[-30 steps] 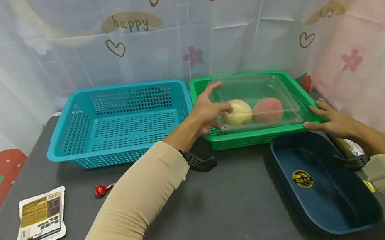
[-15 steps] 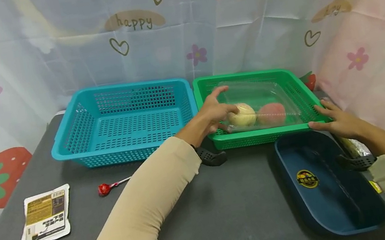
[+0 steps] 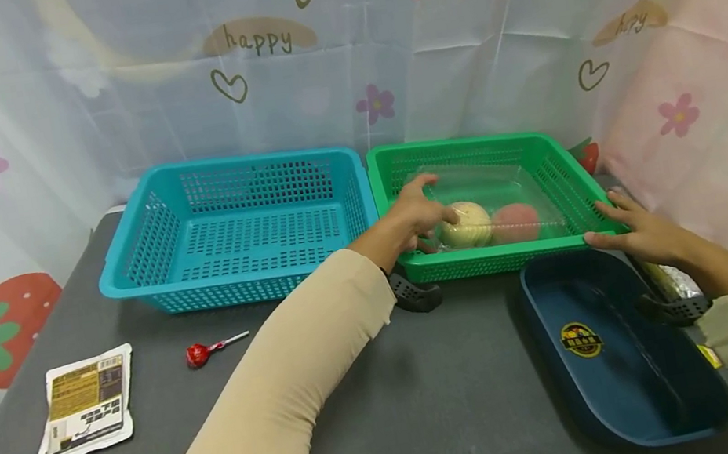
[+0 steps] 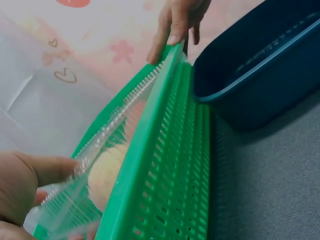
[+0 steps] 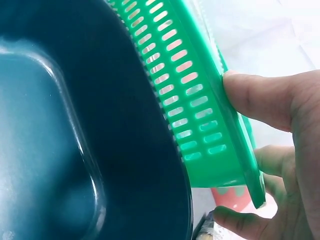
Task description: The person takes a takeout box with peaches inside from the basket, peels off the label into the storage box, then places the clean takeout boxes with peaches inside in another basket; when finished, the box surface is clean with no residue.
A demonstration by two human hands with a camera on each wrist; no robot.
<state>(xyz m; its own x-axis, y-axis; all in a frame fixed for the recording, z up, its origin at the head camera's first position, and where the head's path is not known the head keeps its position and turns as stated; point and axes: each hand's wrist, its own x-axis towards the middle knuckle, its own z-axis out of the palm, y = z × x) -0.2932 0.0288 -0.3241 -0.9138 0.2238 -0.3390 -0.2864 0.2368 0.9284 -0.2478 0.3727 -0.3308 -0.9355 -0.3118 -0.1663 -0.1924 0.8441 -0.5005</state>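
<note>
My left hand [image 3: 415, 215] holds the left end of a clear plastic box [image 3: 492, 179], thumb and fingers on either side of it. Inside the box lie a round cream-coloured piece [image 3: 467, 225] and a round pink piece [image 3: 515, 223]. The box sits within the walls of a green perforated basket [image 3: 484, 263], tilted in the left wrist view [image 4: 107, 145]. My right hand [image 3: 647, 234] grips the basket's front right corner, thumb on the front rim and fingers round the side, as the right wrist view also shows on the green rim [image 5: 235, 120].
A blue perforated basket [image 3: 245, 287] stands left of the green one. A deep navy tub [image 3: 618, 385] with a round sticker sits in front at right, a shiny packet [image 3: 680, 280] beside it. A red lollipop [image 3: 198, 355] and a white-edged pouch [image 3: 85, 406] lie at left.
My left hand has lowered the clear box deeper into the green basket. My right hand has stayed at the basket's corner, and the head view has shifted slightly.
</note>
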